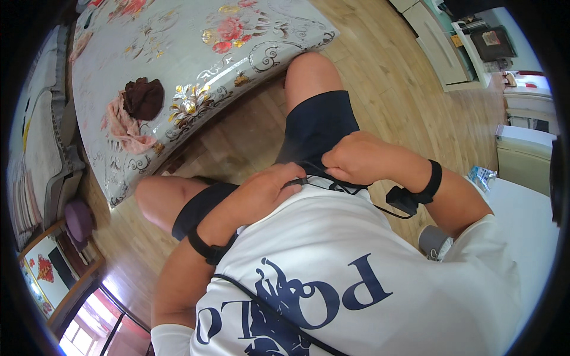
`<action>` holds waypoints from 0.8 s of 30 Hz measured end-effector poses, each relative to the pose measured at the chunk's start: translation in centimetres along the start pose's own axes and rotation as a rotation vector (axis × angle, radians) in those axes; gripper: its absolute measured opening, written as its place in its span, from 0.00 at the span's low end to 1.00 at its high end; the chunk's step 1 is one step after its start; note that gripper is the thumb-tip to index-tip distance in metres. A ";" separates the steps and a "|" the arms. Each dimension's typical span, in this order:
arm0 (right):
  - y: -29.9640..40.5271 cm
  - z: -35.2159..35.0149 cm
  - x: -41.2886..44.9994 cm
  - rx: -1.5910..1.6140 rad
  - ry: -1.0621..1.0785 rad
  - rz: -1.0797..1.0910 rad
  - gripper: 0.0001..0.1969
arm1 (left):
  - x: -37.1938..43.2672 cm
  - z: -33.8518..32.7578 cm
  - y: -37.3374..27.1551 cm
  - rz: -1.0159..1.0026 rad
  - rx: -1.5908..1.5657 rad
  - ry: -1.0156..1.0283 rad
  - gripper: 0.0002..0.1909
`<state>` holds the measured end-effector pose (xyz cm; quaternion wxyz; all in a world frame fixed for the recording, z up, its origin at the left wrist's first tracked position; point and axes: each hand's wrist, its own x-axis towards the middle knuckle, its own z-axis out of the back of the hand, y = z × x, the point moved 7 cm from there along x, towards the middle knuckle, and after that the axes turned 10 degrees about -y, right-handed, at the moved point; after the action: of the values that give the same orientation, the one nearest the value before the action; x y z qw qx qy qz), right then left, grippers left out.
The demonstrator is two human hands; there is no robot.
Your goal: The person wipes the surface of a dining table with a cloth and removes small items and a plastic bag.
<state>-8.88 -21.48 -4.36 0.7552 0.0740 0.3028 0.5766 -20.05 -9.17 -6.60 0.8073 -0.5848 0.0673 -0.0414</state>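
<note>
At my waist, my left hand point(258, 191) pinches a small black piece point(295, 182) on a thin black cable between thumb and fingers. Just to its right, my right hand point(356, 158) is curled, with its fingertips on the thin black cable point(340, 188), above the hem of my white T-shirt point(320, 222) and my dark shorts point(318, 129). What lies inside the right fist is hidden. Black straps go round both forearms; a black box point(402, 200) with a cable hangs at the right one.
A table with a glossy floral cover point(187, 53) stands before my knees, bearing a dark brown cloth point(144, 99) and a pink cloth point(124, 127). At right are a white table point(521, 222), a grey bin point(433, 240) and a cabinet point(438, 51). A purple stool point(79, 220) stands at left.
</note>
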 end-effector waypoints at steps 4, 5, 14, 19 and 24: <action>-0.6 -0.1 0.4 0.005 -0.077 -0.060 0.12 | 1.2 -0.6 0.1 0.033 -0.027 0.101 0.12; -0.6 -0.1 0.4 0.005 -0.080 -0.060 0.12 | 1.5 -0.6 0.1 0.032 -0.025 0.102 0.12; -1.0 -0.9 -0.6 0.206 -0.014 -0.100 0.13 | 2.3 -1.2 -0.9 -0.047 0.083 0.058 0.11; -1.6 -1.6 -1.4 0.444 0.040 -0.175 0.16 | 2.3 -0.8 -1.4 -0.003 0.190 0.010 0.10; -2.0 -2.8 -4.4 0.693 0.128 -0.185 0.15 | 2.1 -0.9 -1.3 -0.065 0.178 0.009 0.08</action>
<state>-9.40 -26.86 -5.90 0.7138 0.2616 0.5323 0.3726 -18.09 -10.76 -5.80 0.8539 -0.5126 0.0481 -0.0762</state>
